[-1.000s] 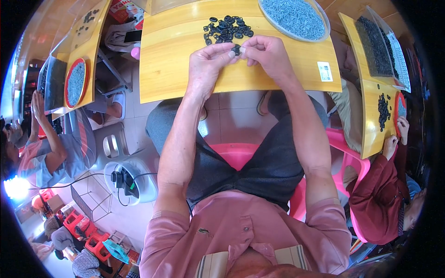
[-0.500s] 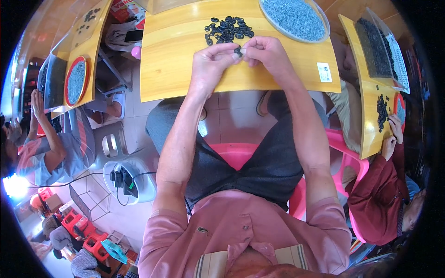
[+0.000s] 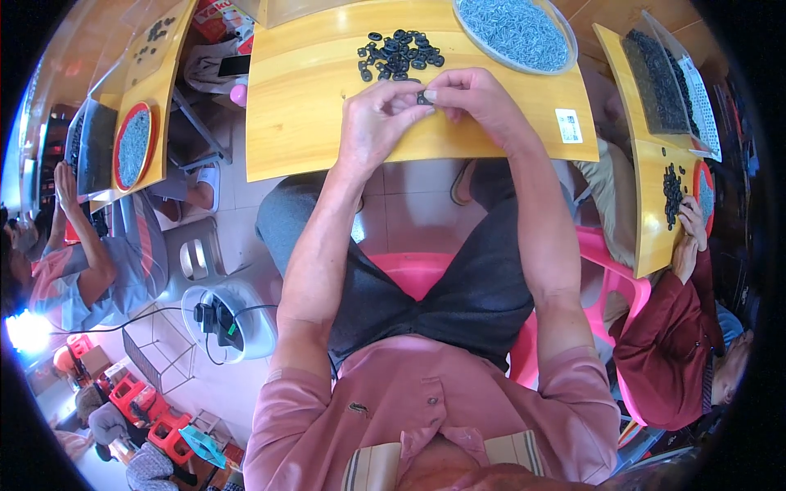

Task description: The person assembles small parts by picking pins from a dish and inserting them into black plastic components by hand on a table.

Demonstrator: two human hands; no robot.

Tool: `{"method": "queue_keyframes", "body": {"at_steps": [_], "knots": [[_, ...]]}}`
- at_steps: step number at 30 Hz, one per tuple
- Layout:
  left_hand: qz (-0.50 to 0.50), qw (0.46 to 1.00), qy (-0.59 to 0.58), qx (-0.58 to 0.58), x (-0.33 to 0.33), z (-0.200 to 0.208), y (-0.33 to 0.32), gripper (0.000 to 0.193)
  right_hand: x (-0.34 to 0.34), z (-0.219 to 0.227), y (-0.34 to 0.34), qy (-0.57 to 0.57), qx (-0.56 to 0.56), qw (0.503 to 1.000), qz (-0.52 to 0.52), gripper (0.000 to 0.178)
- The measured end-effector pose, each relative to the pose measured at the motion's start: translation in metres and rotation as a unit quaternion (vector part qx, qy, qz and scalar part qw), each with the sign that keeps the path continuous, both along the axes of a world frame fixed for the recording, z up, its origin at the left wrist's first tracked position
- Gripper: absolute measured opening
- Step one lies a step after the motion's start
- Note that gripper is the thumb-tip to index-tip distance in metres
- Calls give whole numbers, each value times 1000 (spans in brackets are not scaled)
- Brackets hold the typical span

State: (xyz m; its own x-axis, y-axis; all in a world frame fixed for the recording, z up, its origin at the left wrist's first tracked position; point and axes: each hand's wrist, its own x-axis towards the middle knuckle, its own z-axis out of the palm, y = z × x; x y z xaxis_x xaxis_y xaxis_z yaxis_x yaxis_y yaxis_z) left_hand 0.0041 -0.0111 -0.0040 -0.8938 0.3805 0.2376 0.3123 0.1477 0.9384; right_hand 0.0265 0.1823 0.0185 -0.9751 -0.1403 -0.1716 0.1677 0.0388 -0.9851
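A small black plastic piece [image 3: 424,97] is held up between my two hands, just over the front half of the yellow wooden table. My left hand [image 3: 378,121] pinches its left side between thumb and fingers. From the other side my right hand [image 3: 473,100] grips it with thumb and forefinger; anything else in that pinch is hidden. Right beyond my fingertips lies a loose heap of similar rounded black pieces [image 3: 401,53], some with holes. Farther back on the right, a round clear tray [image 3: 571,51] holds many small silvery screw-like metal pieces.
A white printed label [image 3: 569,126] is stuck near the table's right edge. Co-workers sit at tables on both sides, with a red-rimmed tray [image 3: 151,123] on the left one. A white stool [image 3: 255,307] carrying plugs and cables stands at my left; a pink chair [image 3: 594,245] is at my right.
Both hands stay together around the black piece. The piece has turned a little in my fingers, and my left fingers have spread slightly. The heap and tray look unchanged.
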Motion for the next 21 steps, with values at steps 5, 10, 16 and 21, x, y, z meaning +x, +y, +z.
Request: {"method": "queue_keyframes", "body": {"at_steps": [5, 10, 16, 21], "knots": [[2, 998, 59, -21, 2, 6, 4, 31, 3, 3, -2, -2, 10, 1000, -10, 20], [12, 990, 122, -65, 3, 7, 3, 32, 2, 0, -4, -14, 17, 1000, -12, 18], [43, 985, 150, -75, 2, 5, 2, 29, 2, 4, -7, -11, 13, 1000, -6, 19], [33, 983, 163, -83, 4, 9, 0, 28, 0, 2, -6, -15, 44, 999, 2, 18]]}}
